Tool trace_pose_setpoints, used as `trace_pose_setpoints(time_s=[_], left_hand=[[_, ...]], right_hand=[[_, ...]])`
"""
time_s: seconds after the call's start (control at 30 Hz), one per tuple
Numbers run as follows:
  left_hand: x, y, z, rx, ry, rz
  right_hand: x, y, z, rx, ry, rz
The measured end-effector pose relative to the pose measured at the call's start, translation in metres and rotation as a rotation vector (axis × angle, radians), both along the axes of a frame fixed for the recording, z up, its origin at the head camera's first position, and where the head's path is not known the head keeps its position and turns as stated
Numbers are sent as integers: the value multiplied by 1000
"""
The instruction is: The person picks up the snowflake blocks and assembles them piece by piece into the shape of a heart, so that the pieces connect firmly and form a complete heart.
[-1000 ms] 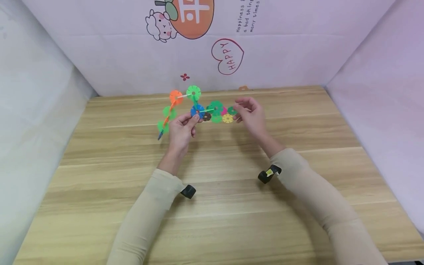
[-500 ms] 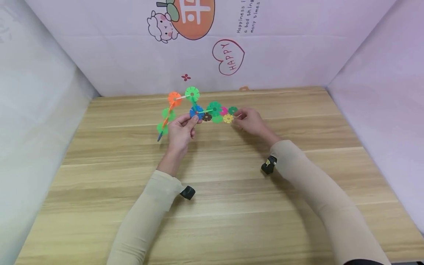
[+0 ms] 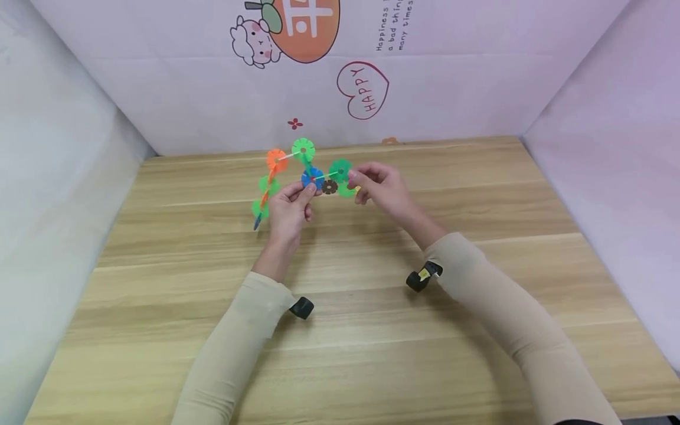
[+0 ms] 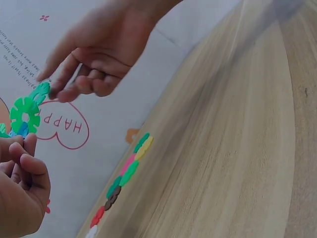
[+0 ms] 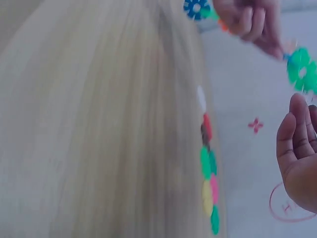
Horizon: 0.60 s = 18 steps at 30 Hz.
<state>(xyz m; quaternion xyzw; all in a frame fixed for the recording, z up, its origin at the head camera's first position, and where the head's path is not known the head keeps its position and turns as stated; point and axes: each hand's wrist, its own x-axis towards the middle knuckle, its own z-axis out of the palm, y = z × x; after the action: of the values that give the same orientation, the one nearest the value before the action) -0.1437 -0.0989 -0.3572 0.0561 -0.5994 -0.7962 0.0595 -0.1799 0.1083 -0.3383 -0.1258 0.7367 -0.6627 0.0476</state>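
A chain of slotted plastic discs, some orange (image 3: 276, 158), some green (image 3: 303, 149), is raised over the far part of the table. My left hand (image 3: 287, 215) pinches a blue disc (image 3: 312, 177) of this chain between thumb and fingers. From the blue disc a light green disc, edge-on in the head view, leads to a dark green disc (image 3: 340, 170) at the chain's end. My right hand (image 3: 386, 192) has its fingertips right at that disc's edge, fingers loosely bent. In the left wrist view its index fingertip overlaps the top of the dark green disc (image 4: 39, 93).
Loose discs lie in a row near the table's back edge, among them pink (image 4: 128, 164), yellow (image 4: 143, 147), brown (image 4: 112, 197) and red (image 4: 97, 216). Behind them rises a printed white backdrop (image 3: 451, 88). White side walls flank the wooden table (image 3: 350, 342).
My right hand dipped toward the loose discs at the row's right end, then moved up and left to the chain's end. The left hand keeps its pinch, barely moving.
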Motion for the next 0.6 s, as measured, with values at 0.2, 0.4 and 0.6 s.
trace_pose_setpoints(time_s=[0.2,0.4,0.6], left_hand=[[6,0,4,-7,-61,-65],[33,-6,23,-116,-157,-431],[45,-27,74,-356,122,-643]], right_hand=[[4,-14,7,-124,-7,-60],[1,-11,16,-205,-24,-118],[-3,-4,29,-201,-17,-98]])
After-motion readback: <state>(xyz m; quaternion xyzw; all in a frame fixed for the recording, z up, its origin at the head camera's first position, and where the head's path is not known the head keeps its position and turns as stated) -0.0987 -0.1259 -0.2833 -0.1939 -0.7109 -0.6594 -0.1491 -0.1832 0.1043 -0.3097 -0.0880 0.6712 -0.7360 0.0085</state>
